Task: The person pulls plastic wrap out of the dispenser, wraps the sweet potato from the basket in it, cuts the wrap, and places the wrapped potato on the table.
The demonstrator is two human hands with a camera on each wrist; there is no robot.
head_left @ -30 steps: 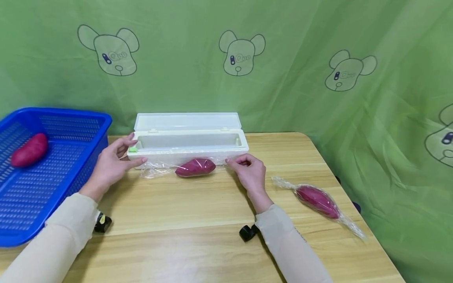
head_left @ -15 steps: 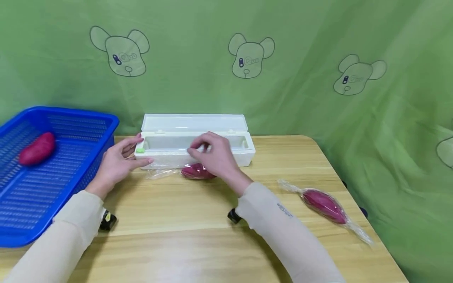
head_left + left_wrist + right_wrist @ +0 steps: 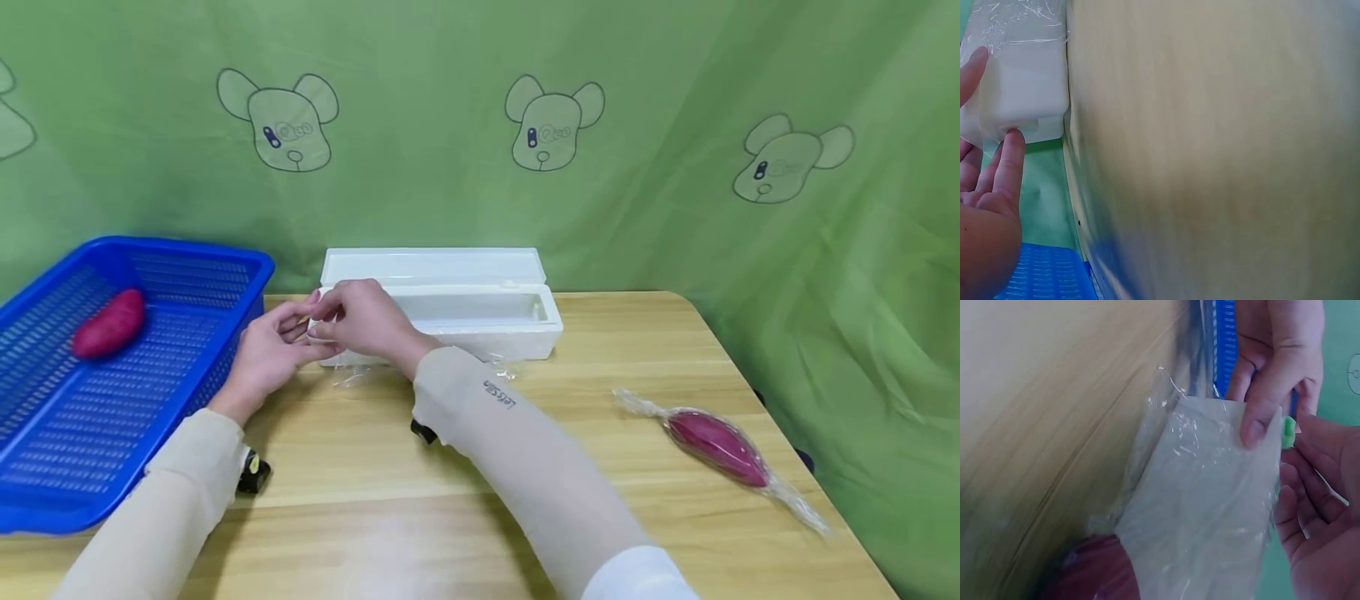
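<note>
A white cling-film dispenser box (image 3: 517, 335) lies open at the back of the wooden table (image 3: 360, 517). My left hand (image 3: 303, 337) steadies its left end. The fingers (image 3: 1007, 162) lie straight against the end and the thumb (image 3: 1255, 422) presses on the film-covered front. My right hand (image 3: 327, 321) reaches across to the same end, and its fingertips (image 3: 1310, 434) pinch the small green slider (image 3: 1288, 432). Clear film (image 3: 1204, 506) hangs from the box over a purple sweet potato (image 3: 1094, 575), which my right forearm hides in the head view.
A blue plastic basket (image 3: 187, 248) at the left holds one bare sweet potato (image 3: 109, 323). A film-wrapped sweet potato (image 3: 716, 447) lies on the table at the right. A green curtain hangs behind. The table's right edge is close to the wrapped one.
My right hand has moved left along the box from its right end to the green slider at the left end. Its forearm now covers the sweet potato. The left hand stayed.
</note>
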